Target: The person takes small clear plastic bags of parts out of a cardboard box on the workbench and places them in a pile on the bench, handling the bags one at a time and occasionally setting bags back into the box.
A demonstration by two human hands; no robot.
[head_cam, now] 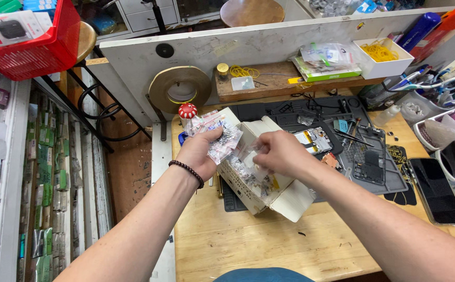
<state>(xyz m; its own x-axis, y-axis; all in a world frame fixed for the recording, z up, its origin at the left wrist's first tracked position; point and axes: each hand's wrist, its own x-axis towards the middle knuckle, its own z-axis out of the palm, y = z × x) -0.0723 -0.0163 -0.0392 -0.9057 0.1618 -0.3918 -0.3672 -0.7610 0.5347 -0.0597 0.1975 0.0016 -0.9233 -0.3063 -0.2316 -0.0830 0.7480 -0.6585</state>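
Clear plastic bags of small parts are pinched in our left hand; at three o'clock, our right hand closes on another bag over the open white cardboard box, mid-sorting.

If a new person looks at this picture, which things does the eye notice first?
In the middle, the left hand holds a bunch of small clear bags while the right hand picks at them above an open white box. At upper left hangs a red basket; behind the box stands a large tape roll.
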